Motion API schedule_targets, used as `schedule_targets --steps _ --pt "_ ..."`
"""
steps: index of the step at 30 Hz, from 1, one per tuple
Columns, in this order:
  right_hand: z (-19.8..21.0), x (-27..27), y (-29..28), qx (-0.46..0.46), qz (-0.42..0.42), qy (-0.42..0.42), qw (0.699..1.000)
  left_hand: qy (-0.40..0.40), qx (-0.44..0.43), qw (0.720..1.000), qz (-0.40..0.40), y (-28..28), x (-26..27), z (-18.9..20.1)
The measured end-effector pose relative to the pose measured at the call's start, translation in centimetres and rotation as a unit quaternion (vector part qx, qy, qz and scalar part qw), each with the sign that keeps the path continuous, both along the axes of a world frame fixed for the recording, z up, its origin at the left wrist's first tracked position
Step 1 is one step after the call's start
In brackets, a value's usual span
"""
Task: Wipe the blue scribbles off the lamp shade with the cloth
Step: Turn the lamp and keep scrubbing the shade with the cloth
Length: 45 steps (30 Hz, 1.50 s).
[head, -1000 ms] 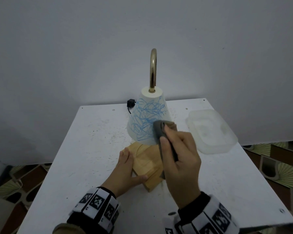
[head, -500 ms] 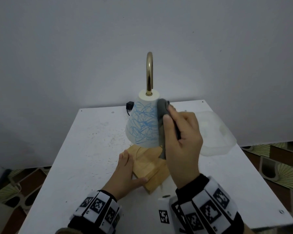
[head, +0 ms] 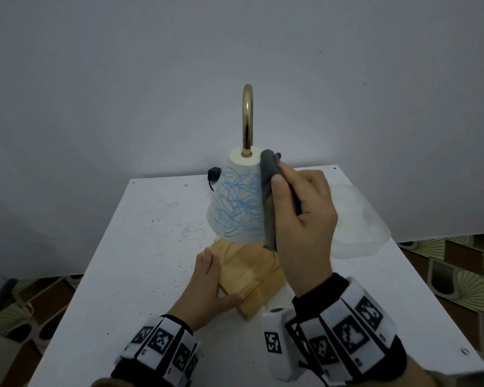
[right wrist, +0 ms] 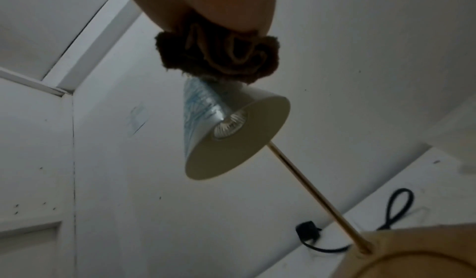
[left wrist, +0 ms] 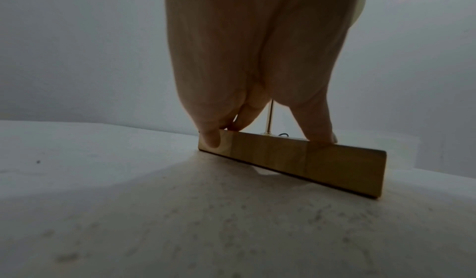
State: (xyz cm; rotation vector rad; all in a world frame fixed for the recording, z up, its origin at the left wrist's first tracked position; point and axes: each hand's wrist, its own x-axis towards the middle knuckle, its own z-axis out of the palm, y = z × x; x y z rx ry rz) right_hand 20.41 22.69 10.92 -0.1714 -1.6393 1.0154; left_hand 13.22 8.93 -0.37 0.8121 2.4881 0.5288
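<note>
Lamp shade (head: pixel 236 202) hangs from a brass stem above a white table (head: pixel 129 261), its near face covered in blue scribbles (head: pixel 235 203). Wiping looks barely begun; the next stroke should likely sweep toward nine o'clock, pressing lightly so the lamp doesn't tip. Left hand (head: pixel 207 286), fingers straight, presses the wooden base (head: pixel 252 277) at six o'clock of the shade. Right hand (head: pixel 302 219) curls round the grey cloth (head: pixel 268 188), which touches the shade's three o'clock edge.
</note>
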Motion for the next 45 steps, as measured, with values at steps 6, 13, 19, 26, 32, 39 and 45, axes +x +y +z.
schedule_targets --steps 6,13,19,26,32,39,45 --pt "-2.9 1.2 0.6 0.034 -0.031 -0.028 0.999 0.003 -0.004 1.0 -0.004 0.1 -0.1 0.2" --pt "-0.2 -0.6 2.0 -0.023 -0.004 -0.05 0.998 0.002 0.0 1.0 -0.003 0.1 0.0 0.0" --pt "0.9 0.3 0.2 0.027 0.018 -0.002 0.999 0.005 -0.01 1.0 -0.003 0.1 -0.2 -0.3" --pt "-2.5 1.2 1.1 0.027 -0.01 -0.043 0.999 -0.001 -0.009 1.0 -0.005 0.0 -0.3 -0.3" --pt "-0.4 -0.4 2.0 -0.021 -0.001 -0.053 0.998 0.002 0.017 1.0 -0.001 0.0 -0.1 -0.1" --pt "-0.4 0.8 0.1 0.044 0.018 -0.007 0.999 -0.001 0.02 1.0 -0.007 -0.3 -0.4 -0.3" --pt "-2.7 1.2 2.1 0.038 -0.01 -0.073 0.997 0.011 0.015 1.0 -0.001 0.0 -0.1 0.0"
